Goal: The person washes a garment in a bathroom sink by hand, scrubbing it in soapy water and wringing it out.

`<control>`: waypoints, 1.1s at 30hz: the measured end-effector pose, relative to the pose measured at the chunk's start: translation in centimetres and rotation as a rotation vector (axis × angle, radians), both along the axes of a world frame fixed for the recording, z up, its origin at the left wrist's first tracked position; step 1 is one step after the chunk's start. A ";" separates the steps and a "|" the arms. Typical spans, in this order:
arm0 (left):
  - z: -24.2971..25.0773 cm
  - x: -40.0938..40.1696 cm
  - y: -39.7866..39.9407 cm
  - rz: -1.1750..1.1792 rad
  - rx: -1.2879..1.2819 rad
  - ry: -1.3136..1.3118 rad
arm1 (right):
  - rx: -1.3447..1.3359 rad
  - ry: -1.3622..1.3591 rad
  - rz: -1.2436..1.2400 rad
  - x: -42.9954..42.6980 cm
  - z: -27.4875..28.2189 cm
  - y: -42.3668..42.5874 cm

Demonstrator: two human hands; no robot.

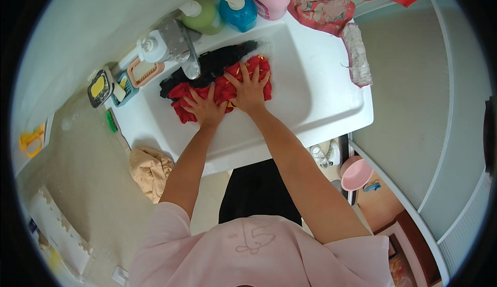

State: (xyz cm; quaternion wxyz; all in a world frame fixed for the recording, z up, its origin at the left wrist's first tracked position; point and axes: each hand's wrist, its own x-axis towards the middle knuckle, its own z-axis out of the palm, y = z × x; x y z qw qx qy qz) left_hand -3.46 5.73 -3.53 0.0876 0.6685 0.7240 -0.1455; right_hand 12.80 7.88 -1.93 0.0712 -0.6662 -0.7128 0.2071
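Note:
Red cloth with yellow bits (182, 110) lies bunched in a white sink basin (291, 65). My left hand (205, 108) presses flat on its left part, fingers spread. On its right part rests my right hand (249, 89), palm down with the fingers apart. Neither hand's fingers close around the cloth. Behind the red cloth, and touching it, lies a wet black cloth (221, 63), with some suds at its far right end. A metal faucet (186, 54) reaches over the black cloth. What lies under my palms is hidden.
Along the back rim stand green (204, 17), blue (238, 13) and pink (271, 1) pump or capped bottles, plus a white dispenser (153, 46). Soap dishes (145, 71) sit at left. Rags (322, 7) drape the right corner; a beige cloth (149, 170) hangs at the front left.

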 end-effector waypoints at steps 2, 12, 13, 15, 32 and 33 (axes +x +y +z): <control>-1.4 -0.3 0.6 0.015 -0.020 -0.024 | -0.016 0.002 0.020 0.3 -0.8 1.0; -2.8 -2.9 1.5 -0.009 -0.014 0.051 | -0.082 -0.047 0.151 -1.1 -1.2 3.2; -2.4 -4.2 0.9 -0.021 0.040 -0.010 | -0.066 -0.043 0.171 -1.4 -0.6 3.3; -0.3 -1.0 -0.2 -0.118 0.068 -0.140 | -0.043 -0.088 0.147 2.1 -2.3 1.7; 38.6 -11.8 -3.5 0.402 0.827 -1.434 | -0.268 1.564 0.319 3.5 43.4 -1.0; 42.2 -11.2 -3.8 0.330 0.887 -1.464 | -0.167 1.525 0.368 3.7 46.6 -1.8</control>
